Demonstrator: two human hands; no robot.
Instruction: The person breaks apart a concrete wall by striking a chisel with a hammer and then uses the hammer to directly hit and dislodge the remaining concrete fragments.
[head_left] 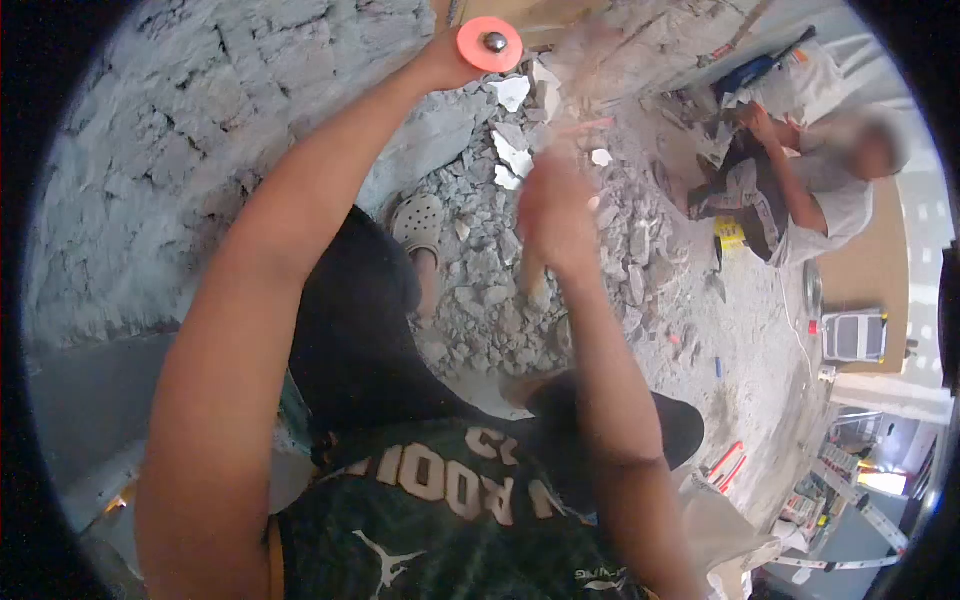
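Observation:
At the top, close to the rough wall, my left hand (440, 64) is closed around a chisel (495, 42). Its round orange-pink guard and metal striking end face me, while the guard hides most of my fingers and the blade is out of sight. My right hand (560, 215), smeared by motion, is raised over the rubble and wrapped around a hammer (533, 272). The wooden-looking handle end shows below the fist; its head is only a blur further up. Broken grey rubble (495, 295) lies beneath both hands, with white-faced pieces (512, 155) near the chisel.
A rough masonry wall (190, 170) rises on the left. My foot in a beige clog (418, 222) stands at the rubble's edge. To the right another person (825, 190) sits low by the wall. Red-handled tools (728, 466) and a ladder (865, 515) are at lower right.

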